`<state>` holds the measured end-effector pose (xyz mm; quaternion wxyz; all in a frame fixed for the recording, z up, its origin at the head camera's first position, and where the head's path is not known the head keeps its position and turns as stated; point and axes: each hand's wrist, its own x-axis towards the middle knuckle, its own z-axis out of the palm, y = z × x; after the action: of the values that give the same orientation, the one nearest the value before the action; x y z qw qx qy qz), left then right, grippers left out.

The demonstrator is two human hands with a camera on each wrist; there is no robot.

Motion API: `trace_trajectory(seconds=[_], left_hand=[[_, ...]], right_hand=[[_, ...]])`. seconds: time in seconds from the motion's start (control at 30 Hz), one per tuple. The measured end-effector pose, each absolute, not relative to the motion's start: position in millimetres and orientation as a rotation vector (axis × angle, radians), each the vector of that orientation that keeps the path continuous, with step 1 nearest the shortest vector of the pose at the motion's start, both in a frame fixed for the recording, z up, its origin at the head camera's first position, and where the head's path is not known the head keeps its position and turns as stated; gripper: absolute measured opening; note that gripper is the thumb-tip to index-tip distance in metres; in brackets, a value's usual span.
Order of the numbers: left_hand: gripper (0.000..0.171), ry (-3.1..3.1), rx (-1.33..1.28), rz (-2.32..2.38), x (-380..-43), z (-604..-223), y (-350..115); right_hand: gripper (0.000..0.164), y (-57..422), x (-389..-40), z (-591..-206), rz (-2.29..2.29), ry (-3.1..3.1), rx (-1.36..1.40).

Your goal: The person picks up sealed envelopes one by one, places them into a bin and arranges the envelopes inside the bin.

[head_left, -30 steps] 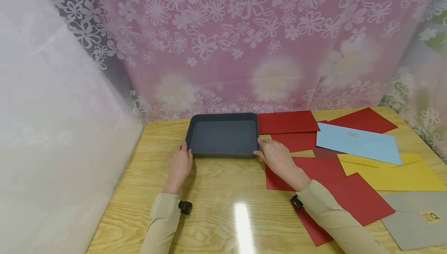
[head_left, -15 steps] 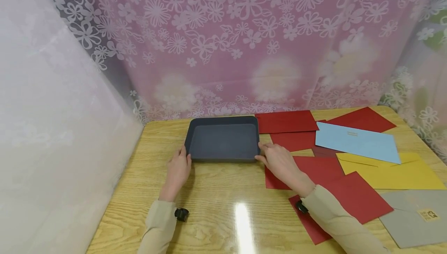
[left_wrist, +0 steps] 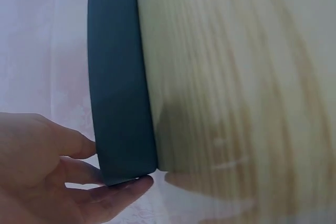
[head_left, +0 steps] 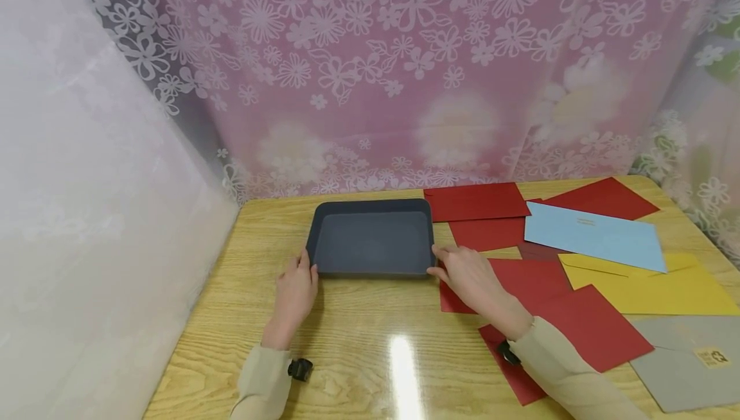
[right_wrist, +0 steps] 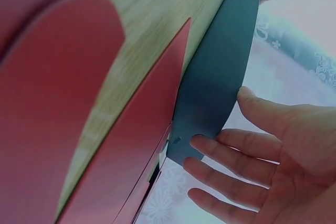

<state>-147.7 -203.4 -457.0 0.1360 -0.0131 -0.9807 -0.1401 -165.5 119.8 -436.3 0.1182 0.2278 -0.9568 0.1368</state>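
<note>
While the wooden table [head_left: 358, 317] supports both forearms, the left hand [head_left: 295, 291] and right hand [head_left: 471, 275] rest with fingers loosely extended against the near corners of the dark tray [head_left: 371, 238]. The tray lies flat, left of centre. Red envelopes [head_left: 520, 279] lie beside and beyond the right hand.

Both arms reach forward, sleeved; the left hand [head_left: 296, 288] and right hand [head_left: 471, 275] lie with fingers straight, palms facing inward.
</note>
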Motion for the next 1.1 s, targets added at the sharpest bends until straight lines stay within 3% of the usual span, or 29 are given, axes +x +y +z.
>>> trace_trajectory(seconds=[1.1], left_hand=[[0.043, -2.770, -0.123, -0.275, -100.8, -449.8, -192.9]], right_hand=[[0.051, 128.7, -126.2, -433.5, 0.299, -2.738, 0.741]])
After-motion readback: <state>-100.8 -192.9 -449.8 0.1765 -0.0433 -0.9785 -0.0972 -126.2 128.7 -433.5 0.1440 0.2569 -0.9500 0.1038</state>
